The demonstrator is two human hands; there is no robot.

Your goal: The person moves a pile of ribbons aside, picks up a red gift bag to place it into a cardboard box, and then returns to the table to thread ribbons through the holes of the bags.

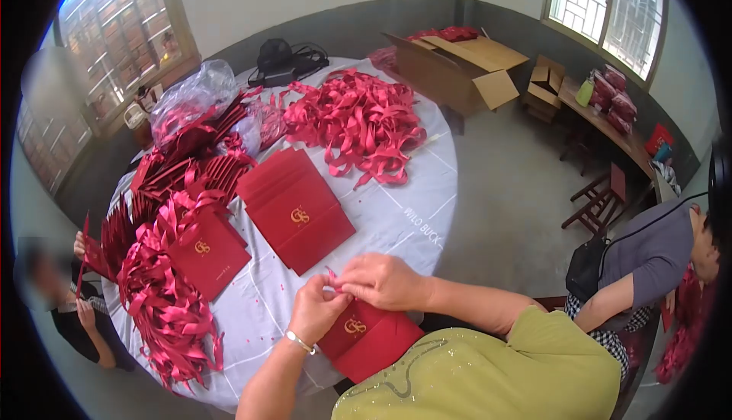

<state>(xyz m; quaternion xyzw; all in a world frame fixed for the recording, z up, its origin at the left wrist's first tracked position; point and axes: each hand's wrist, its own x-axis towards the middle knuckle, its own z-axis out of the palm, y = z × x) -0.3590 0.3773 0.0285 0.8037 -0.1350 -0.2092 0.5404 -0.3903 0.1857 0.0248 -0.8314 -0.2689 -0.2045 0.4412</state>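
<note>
A red bag with a gold emblem (362, 332) lies at the table's front edge, against the green shirt. At its upper edge my left hand (319, 306) pinches a short pink ribbon (331, 274). My right hand (375, 279) is closed beside it, its fingertips meeting the left ones at the ribbon. Just beyond the hands lies a stack of flat red bags (293, 210) with a gold emblem. To its left is another red bag (210, 252), partly under a heap of pink ribbons (164, 298).
A large ribbon pile (358, 119), clear plastic (198, 100) and a black object (282, 62) lie on the round table (396, 214). Open cartons (465, 69) stand behind. One co-worker (84, 306) holds a red item at left; another (648, 260) sits at right. A stool (602, 195) stands behind.
</note>
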